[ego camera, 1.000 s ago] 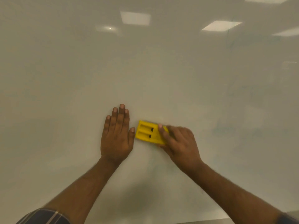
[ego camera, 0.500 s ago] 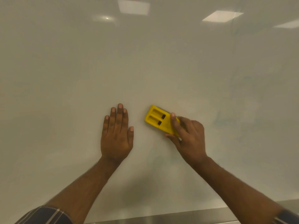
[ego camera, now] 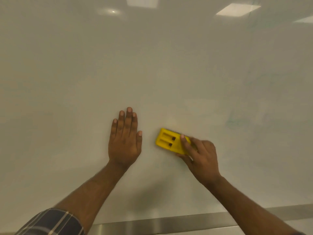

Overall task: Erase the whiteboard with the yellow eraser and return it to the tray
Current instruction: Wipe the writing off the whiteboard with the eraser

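Glossy pale surface fills nearly the whole view; it mirrors rectangular ceiling light panels (ego camera: 237, 9) along the top edge, plus one small round spot of light (ego camera: 113, 11) at upper left. Faint greenish smudges (ego camera: 237, 121) show at mid-right. A brushed metal ledge (ego camera: 160, 224) runs along the bottom, with a soft shadow (ego camera: 149, 195) just above it.

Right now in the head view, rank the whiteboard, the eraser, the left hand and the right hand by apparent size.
1. Whiteboard
2. Left hand and right hand: alike, not ranked
3. Eraser, partly covered
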The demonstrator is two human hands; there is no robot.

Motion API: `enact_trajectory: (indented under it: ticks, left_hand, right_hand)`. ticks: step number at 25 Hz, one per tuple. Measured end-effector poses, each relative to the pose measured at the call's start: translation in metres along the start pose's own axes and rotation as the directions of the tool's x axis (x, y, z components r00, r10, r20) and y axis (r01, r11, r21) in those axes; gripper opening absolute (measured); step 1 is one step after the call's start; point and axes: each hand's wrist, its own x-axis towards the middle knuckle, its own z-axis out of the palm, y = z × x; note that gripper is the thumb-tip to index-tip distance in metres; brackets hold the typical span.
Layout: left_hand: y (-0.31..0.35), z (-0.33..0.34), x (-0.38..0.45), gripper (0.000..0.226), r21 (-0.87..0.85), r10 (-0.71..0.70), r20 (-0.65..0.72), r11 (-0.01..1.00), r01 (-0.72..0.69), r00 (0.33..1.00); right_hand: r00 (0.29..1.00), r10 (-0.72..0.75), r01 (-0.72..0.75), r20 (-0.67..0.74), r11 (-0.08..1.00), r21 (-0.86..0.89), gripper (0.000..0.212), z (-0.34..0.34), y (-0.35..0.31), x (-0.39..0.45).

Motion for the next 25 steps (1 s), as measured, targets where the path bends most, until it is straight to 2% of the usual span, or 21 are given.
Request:
enact_trajectory:
  ticks: [1,3,7,9,11,13,15,17,19,21,23,25]
  left_hand:
    - [0.0,0.001,-0.002,0.062,0.001,0.001,-0.001,1.0,-0.001,1.0]
    - [0.0,0.001,-0.006,0.062,0.003,0.013,-0.005,1.0,-0.013,1.0]
    - [-0.002,0.001,-0.008,0.062,0.008,0.018,-0.001,1.0,-0.018,1.0]
    - [0.0,0.0,-0.009,0.063,0.003,0.017,0.007,1.0,-0.017,1.0]
    - [-0.001,-0.001,-0.011,0.064,0.004,0.011,0.001,1.0,-0.011,1.0]
    - [-0.002,0.0,-0.012,0.064,0.0,-0.005,0.002,1.0,0.005,1.0]
    - [0.0,0.003,-0.012,0.063,-0.004,-0.015,0.003,1.0,0.015,1.0]
    - [0.004,0.004,-0.013,0.063,-0.005,-0.023,-0.003,1.0,0.023,1.0]
    - [0.007,0.005,-0.017,0.063,-0.005,-0.017,-0.001,1.0,0.017,1.0]
    - [0.006,0.004,-0.022,0.064,0.0,0.003,0.016,1.0,-0.003,1.0]
    - [0.005,0.004,-0.027,0.065,0.008,0.01,0.024,1.0,-0.01,1.0]
    - [0.005,0.005,-0.031,0.065,0.013,0.02,0.02,1.0,-0.021,1.0]
  right_hand:
    - [0.999,0.027,-0.027,-0.03,0.999,0.021,0.057,0.004,-0.005,0.009]
    - [0.999,-0.029,0.03,-0.042,0.999,0.039,0.058,0.013,-0.019,0.009]
    - [0.955,-0.269,0.268,0.127,0.963,0.025,0.055,0.027,-0.031,-0.044]
    - [0.924,-0.323,0.327,0.205,0.945,0.01,0.054,0.023,-0.022,-0.075]
    - [0.916,-0.337,0.349,0.217,0.937,-0.018,0.058,0.011,-0.001,-0.083]
    - [0.94,-0.299,0.312,0.167,0.949,-0.055,0.06,-0.003,0.021,-0.066]
    - [0.976,-0.197,0.204,0.094,0.977,-0.064,0.059,-0.01,0.033,-0.037]
    - [0.997,-0.07,0.07,0.016,0.997,-0.029,0.058,-0.008,0.028,-0.014]
    - [1.0,-0.015,0.015,-0.017,1.0,0.01,0.057,0.0,0.014,-0.011]
    - [0.995,-0.098,0.097,0.034,0.995,0.022,0.058,0.011,0.0,-0.031]
    - [0.958,-0.246,0.248,0.148,0.969,0.002,0.058,0.018,-0.005,-0.068]
    - [0.922,-0.303,0.319,0.24,0.948,-0.027,0.054,0.014,0.005,-0.105]
